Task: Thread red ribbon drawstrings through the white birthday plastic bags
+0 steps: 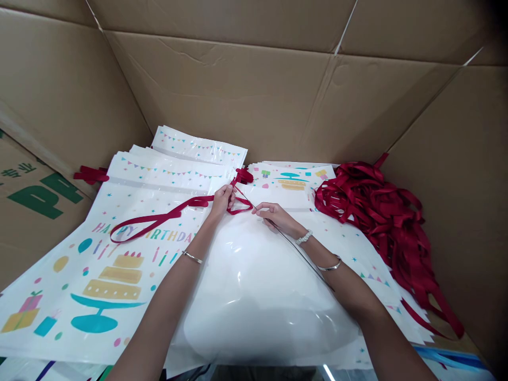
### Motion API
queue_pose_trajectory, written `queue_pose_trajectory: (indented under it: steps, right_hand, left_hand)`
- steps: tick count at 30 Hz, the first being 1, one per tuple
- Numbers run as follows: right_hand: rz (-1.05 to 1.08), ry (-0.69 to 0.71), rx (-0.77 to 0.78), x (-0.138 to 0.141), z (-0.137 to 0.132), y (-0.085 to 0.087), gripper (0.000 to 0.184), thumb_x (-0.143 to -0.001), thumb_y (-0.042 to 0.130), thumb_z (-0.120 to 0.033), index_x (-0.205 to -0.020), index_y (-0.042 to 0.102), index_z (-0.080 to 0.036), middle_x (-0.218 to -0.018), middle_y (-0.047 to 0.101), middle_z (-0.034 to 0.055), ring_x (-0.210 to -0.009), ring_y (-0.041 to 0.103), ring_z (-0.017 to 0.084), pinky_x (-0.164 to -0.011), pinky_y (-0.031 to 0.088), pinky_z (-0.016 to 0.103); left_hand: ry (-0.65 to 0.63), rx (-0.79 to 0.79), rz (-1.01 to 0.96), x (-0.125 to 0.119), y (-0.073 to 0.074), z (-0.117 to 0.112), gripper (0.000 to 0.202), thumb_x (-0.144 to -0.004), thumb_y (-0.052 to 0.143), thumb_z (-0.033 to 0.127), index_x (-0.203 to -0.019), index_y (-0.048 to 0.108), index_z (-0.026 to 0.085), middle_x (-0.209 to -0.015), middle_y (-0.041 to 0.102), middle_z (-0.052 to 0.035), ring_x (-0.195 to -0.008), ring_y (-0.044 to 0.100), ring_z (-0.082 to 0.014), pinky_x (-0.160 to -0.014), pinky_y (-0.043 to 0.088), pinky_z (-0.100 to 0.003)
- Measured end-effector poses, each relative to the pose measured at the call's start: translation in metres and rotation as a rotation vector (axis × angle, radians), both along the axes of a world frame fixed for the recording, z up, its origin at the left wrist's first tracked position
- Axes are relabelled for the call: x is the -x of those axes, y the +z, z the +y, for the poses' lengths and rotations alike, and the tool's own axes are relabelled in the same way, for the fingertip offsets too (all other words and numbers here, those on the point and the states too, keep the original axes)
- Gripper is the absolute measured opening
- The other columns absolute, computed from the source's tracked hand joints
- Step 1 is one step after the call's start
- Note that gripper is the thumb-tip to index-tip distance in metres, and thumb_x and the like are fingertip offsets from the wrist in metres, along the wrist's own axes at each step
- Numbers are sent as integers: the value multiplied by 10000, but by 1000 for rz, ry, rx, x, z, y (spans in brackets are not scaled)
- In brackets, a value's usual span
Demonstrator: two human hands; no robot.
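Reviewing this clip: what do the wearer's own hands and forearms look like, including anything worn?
Both hands are ungloved and no sleeves show. The left hand has a slim silver bangle above its wrist. The right hand has a pale, bumpy wristband, with a silver cuff farther up.

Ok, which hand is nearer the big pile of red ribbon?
Right: the right hand is left of the red ribbon pile, apart from it; the left hand is farther left.

The blank white sheet (273, 286) and the printed birthday bags (99, 248) look like smooth, glossy plastic with bright reflections. The red ribbon (194, 201) and the ribbon pile (381, 211) resemble woven cloth with a satiny sheen. The creased cardboard walls (222, 87) are matt.
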State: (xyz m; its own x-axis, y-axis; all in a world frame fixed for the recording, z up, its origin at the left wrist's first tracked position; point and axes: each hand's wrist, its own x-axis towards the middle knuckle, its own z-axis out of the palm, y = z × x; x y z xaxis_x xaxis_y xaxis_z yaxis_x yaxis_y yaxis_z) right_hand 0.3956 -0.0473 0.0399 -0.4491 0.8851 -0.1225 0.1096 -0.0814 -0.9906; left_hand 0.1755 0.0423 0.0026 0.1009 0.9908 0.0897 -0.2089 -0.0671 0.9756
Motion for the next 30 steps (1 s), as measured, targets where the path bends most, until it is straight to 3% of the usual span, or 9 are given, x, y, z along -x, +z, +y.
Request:
queue_pose_trajectory:
  steps: [17, 23, 27, 30]
  right_hand:
    - [-39, 101, -11, 2, -4, -1, 301, -905, 666, -427, -1025, 627, -154, -428, 449, -92, -349, 322, 61, -403, 166, 181]
    - [-89, 88, -43, 3, -7, 4, 320, -900, 637, -438, -1028, 612, -146, -426, 454, -94, -356, 313, 65, -419, 173, 177]
    - [-135, 77, -75, 6, -11, 7, 305, -905, 616, -421, -1022, 611, -139, -438, 460, -90, -371, 327, 68, -438, 203, 174]
    - [-158, 57, -128, 9, -14, 6, 282, -919, 593, -403, -1022, 615, -142, -448, 461, -90, -389, 338, 71, -464, 251, 172]
  left_hand:
    - [0, -35, -21, 1, 3, -3, 571, -929, 603, 733, -769, 492, 196, -551, 496, 34, -387, 411, -68, -365, 277, -184]
    - [-46, -87, -42, 5, 0, 2, 512, -831, 771, 654, -881, 513, 214, -616, 556, 55, -409, 478, -87, -366, 318, -185]
    - [17, -134, -51, 5, -1, 6, 434, -825, 807, 564, -894, 581, 200, -750, 617, 9, -594, 623, -128, -470, 453, -205]
    - [106, -191, 3, 4, -2, 7, 346, -851, 786, 498, -892, 635, 190, -746, 618, 1, -647, 613, -126, -582, 499, -214]
